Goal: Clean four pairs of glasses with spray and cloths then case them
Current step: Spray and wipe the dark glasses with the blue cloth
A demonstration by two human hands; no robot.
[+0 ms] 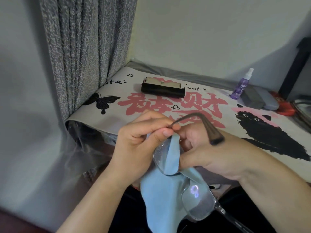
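Two hands meet over the near edge of the surface (168, 101), working on one pair of glasses (196, 204). The left hand (138, 148) pinches the frame near the hinge of its dark temple arm (207, 126), thumb and fingers curled round it. The right hand (210, 153) holds a light blue cloth (170, 190) folded over the upper lens, fingers curled onto it; the rest of the cloth hangs down behind the lower lens. The glasses are held upright in the air, one lens above the other.

Farther back on the printed mat lies an open black glasses case (162, 90). At the right rear stands a purple spray bottle (241, 85), just beside a dark grey case (254, 99) stacked with a paler grey case (269, 101). A grey curtain (84, 56) hangs at the left.
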